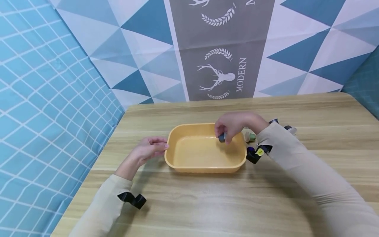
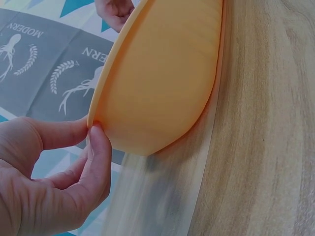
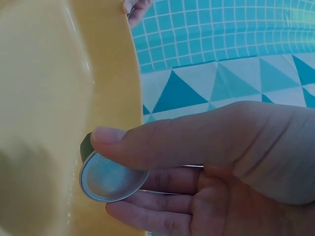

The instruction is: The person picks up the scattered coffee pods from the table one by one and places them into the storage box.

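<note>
A yellow plastic basin (image 1: 195, 153) lies on the wooden table. My left hand (image 1: 149, 149) pinches its left rim between thumb and fingers; the left wrist view shows the thumb against the rim of the basin (image 2: 157, 78). Over the basin's right part, my right hand (image 1: 235, 123) holds a dark coffee capsule (image 1: 221, 138) between thumb and fingers. In the right wrist view the silver foil lid of this coffee capsule (image 3: 110, 179) faces the camera, with its body partly hidden behind the thumb. Inside the basin only bare floor shows.
Just right of the basin lies a green coffee capsule (image 1: 250, 137), with a purple one (image 1: 250, 149) partly hidden by the black wrist camera (image 1: 253, 157). Two dark capsules, one (image 1: 273, 121) behind the right wrist and another (image 1: 290, 129) beyond it, lie farther right. A patterned cloth (image 1: 219, 65) hangs behind the table.
</note>
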Motion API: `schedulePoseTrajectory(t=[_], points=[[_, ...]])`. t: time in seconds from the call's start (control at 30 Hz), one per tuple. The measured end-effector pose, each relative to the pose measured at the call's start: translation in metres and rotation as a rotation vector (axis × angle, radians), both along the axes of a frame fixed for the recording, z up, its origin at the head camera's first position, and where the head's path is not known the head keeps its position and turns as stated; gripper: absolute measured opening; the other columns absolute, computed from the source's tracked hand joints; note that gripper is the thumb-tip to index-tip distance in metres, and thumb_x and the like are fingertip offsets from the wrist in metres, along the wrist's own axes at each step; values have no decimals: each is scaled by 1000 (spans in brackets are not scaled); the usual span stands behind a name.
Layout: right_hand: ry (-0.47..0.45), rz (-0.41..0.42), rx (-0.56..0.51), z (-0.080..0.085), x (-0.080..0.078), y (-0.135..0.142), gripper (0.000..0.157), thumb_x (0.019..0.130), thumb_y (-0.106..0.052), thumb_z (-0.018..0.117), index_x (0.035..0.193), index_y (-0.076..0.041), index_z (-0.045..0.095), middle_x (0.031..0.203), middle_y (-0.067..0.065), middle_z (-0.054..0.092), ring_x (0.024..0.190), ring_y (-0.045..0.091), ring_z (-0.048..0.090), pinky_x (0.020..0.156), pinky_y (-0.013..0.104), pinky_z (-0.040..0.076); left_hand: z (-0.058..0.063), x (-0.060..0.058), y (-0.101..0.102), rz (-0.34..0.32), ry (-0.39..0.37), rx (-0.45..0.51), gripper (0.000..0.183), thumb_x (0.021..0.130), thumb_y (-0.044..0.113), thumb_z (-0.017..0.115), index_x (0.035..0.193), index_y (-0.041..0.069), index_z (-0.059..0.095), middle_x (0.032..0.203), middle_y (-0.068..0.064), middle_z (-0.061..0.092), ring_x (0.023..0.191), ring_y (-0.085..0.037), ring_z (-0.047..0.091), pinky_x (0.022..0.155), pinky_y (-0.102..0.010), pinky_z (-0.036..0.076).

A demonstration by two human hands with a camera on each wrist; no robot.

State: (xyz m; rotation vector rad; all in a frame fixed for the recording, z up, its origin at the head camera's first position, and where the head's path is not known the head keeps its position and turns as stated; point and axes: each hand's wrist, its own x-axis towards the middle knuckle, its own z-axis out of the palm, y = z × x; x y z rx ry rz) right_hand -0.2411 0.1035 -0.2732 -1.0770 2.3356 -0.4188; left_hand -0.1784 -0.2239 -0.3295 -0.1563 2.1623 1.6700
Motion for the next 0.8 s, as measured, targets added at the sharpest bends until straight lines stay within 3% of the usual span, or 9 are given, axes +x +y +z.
schedulePoseTrajectory(t=[0.3,0.57,0.8], points=[[-16,19,51,-5,-3,-19,29,66,-2,77,93,-5,66,91,5,69,80,10,56,75,21,48,0,1,-1,-4,6,1,37,90,6,64,121,-9,52,93,2,62,83,-5,63,82,-21,58],[60,39,118,-4,-2,-33,29,65,-3,79,91,-6,67,85,5,67,75,11,55,66,20,46,1,0,-1,-3,15,8,37,90,7,64,121,-9,52,92,2,63,83,-5,63,81,-21,58],[71,67,179,-7,-1,-38,29,64,-5,82,90,-7,68,87,5,69,76,10,57,67,19,47,-1,1,0,-3,15,-6,38,90,6,64,123,-10,52,93,3,63,84,-5,64,83,-23,58]])
